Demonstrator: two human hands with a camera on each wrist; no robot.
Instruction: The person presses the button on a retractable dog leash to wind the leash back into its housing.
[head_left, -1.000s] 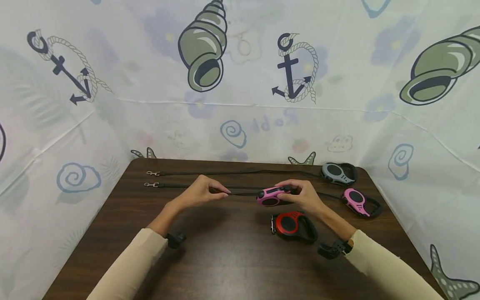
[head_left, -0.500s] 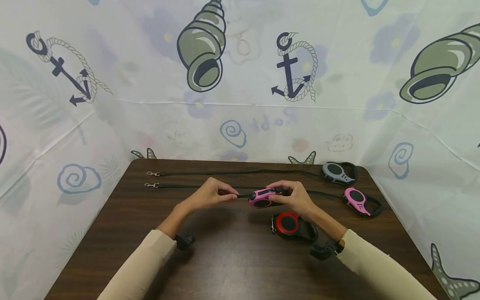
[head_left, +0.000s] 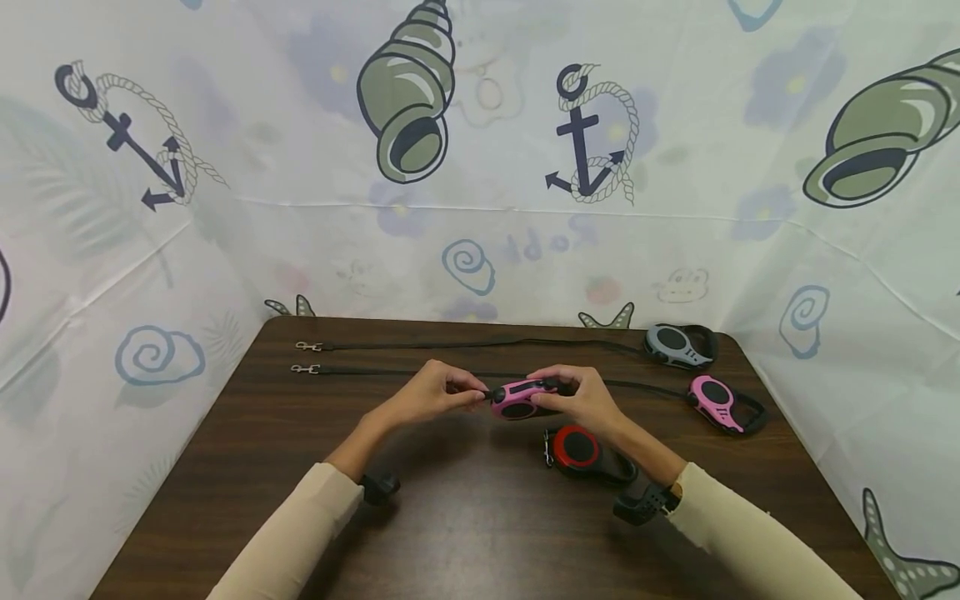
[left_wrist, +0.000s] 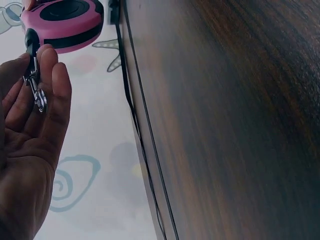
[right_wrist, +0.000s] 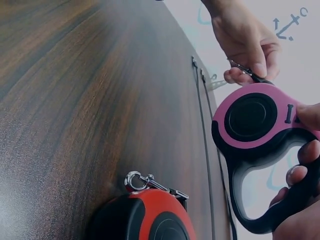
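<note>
Above the middle of the table, my right hand (head_left: 581, 398) grips the black handle of a pink retractable dog leash (right_wrist: 250, 117), thumb on its pink body. At the casing's left end my left hand (head_left: 437, 392) pinches the short black strap by the metal clip (left_wrist: 36, 90), which lies along the fingers in the left wrist view. Hardly any cord shows between clip and casing. Below, a red retractable leash (head_left: 576, 447) lies on the table, its silver clip (right_wrist: 142, 180) close against its casing.
Along the back of the brown table (head_left: 465, 533) lie a grey retractable leash (head_left: 670, 338) and another pink one (head_left: 712, 398). Their black cords stretch left to metal clips (head_left: 306, 368). A printed cloth (head_left: 510, 267) hangs behind and at both sides.
My left hand has moved right with the clip, and the held pink leash has shifted slightly left. The cord between them has shortened until the clip sits at the casing.
</note>
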